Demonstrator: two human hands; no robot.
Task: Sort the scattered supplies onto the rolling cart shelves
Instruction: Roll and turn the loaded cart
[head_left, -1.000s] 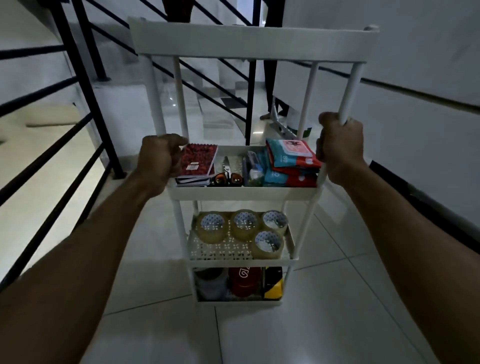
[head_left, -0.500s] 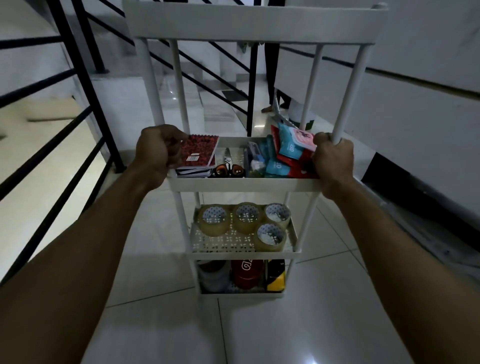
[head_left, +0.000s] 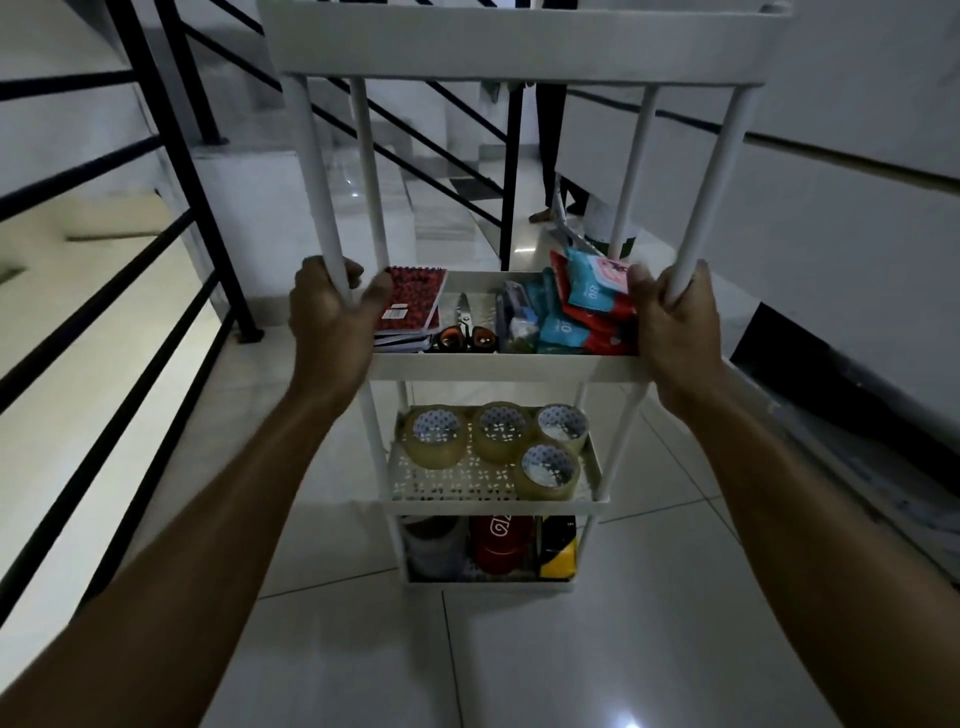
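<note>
Now wrapping lower on the near right post, at tray level rather than up the pole as a second ago: right hand (head_left: 670, 312), fingers curling round the pole. Still gripping the near left post with curled fingers: left hand (head_left: 332, 312), thumb lying against the red notebooks (head_left: 413, 304). Looming closer and higher in view than before: white rolling cart (head_left: 498, 366), standing on pale floor tiles (head_left: 571, 665). Filling the second tray from left to right: stacked notebooks, scissors (head_left: 465, 332) with orange handles toward the viewer, a clear pouch, then teal and red packets (head_left: 587, 306) touching the right hand. Sitting on the perforated tray below: four clear tape rolls (head_left: 498, 431). Standing in the bottom tray: a pale roll, red roll (head_left: 501, 543), yellow-and-black roll (head_left: 558, 551). Running along the left: black stair railing (head_left: 171, 156).
</note>
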